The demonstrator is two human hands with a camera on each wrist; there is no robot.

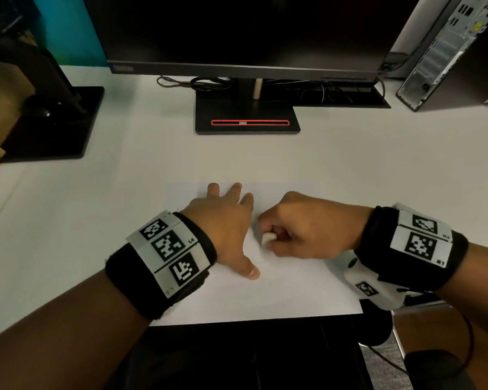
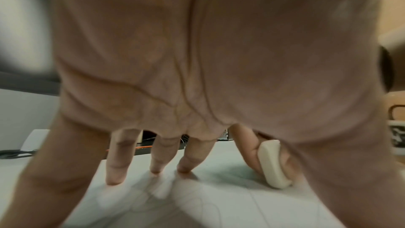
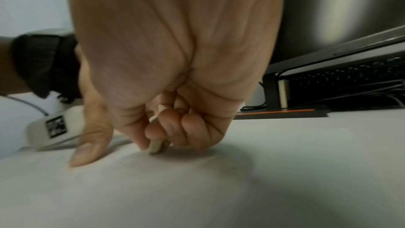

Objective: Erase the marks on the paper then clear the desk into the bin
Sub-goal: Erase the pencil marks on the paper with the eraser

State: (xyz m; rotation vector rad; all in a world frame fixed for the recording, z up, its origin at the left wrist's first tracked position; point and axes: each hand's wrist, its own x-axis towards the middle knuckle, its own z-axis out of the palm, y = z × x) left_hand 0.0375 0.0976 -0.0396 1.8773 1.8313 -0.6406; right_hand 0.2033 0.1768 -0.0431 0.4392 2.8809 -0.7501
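A white sheet of paper (image 1: 279, 291) lies on the desk at its near edge. My left hand (image 1: 226, 220) rests flat on the sheet with fingers spread, its fingertips (image 2: 114, 179) pressing down. Just to its right, my right hand (image 1: 302, 229) is curled into a fist and pinches a small white eraser (image 1: 268, 238), whose lower end touches the paper (image 3: 197, 188). The eraser (image 2: 274, 164) shows clearly in the left wrist view and as a small pale tip (image 3: 156, 146) in the right wrist view. Faint grey marks show on the paper (image 2: 153, 202) under the left hand.
A monitor on a black stand (image 1: 247, 116) is at the back centre with cables behind it. A black base (image 1: 54, 125) stands at the back left, a computer tower (image 1: 448, 52) at the back right. The white desk (image 1: 68, 220) extends left. No bin shows.
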